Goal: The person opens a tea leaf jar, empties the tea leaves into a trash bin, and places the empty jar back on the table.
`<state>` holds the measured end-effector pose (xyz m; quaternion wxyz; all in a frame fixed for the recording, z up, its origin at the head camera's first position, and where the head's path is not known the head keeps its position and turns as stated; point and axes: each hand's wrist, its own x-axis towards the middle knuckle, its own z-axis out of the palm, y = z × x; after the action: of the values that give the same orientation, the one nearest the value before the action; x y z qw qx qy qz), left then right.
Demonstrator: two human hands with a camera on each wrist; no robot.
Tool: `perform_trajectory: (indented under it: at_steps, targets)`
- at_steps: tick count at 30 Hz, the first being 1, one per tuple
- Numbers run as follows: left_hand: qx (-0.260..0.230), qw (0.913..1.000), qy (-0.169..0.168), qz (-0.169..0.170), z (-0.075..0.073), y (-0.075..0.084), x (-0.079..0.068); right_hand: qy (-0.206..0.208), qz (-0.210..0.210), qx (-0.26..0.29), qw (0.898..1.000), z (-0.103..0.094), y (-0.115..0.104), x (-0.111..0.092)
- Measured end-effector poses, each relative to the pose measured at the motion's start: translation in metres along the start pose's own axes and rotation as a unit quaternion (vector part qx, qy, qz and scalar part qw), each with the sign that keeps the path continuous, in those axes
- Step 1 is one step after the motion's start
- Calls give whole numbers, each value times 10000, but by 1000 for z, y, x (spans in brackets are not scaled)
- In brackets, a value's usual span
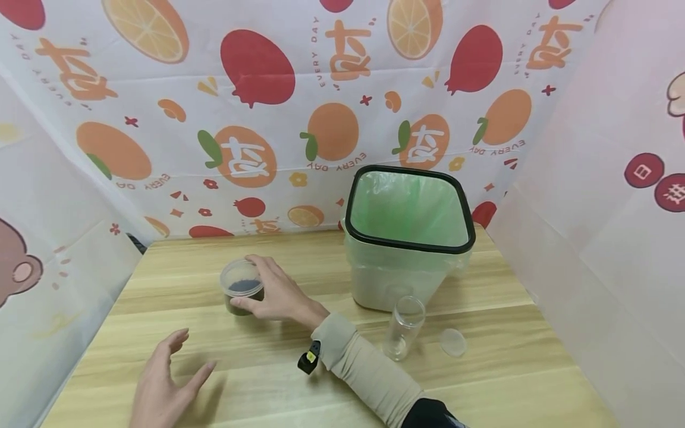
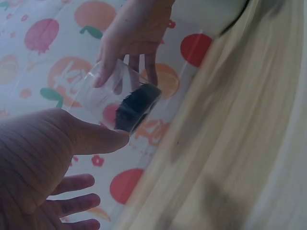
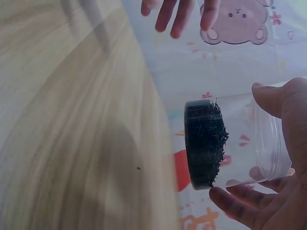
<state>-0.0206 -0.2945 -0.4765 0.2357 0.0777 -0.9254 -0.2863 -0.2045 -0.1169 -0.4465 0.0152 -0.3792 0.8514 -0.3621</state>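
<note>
My right hand [image 1: 280, 295] grips a clear plastic jar [image 1: 233, 277] by its upper part, thumb on one side and fingers on the other. Dark, shredded bits like loose tea leaves [image 3: 207, 143] fill its lower part. In the right wrist view a gap shows between the jar's base and the tabletop. My left hand [image 1: 163, 380] is nearer the front left, held apart from the jar with fingers and thumb spread and nothing between them. From the left wrist, its thumb overlaps the lower edge of the jar in view.
A bin [image 1: 385, 284] with a black rim and a green liner stands at the back right. In front of it is an upright clear cylindrical container [image 1: 401, 333], with a round translucent lid [image 1: 453, 343] lying beside it. Printed cloth [image 1: 278, 131] hangs around the wooden table [image 1: 289, 380].
</note>
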Motion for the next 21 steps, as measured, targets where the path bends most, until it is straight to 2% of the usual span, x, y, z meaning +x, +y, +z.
perform_trajectory:
  at_steps: [11,21]
  targets:
    - [-493,9976,-180,444,16,30,21,-161,129,573,9981,-33,-5,-23]
    - [-814,9924,-252,889,28,57,36,3,137,784,9968,-57,-4,-42]
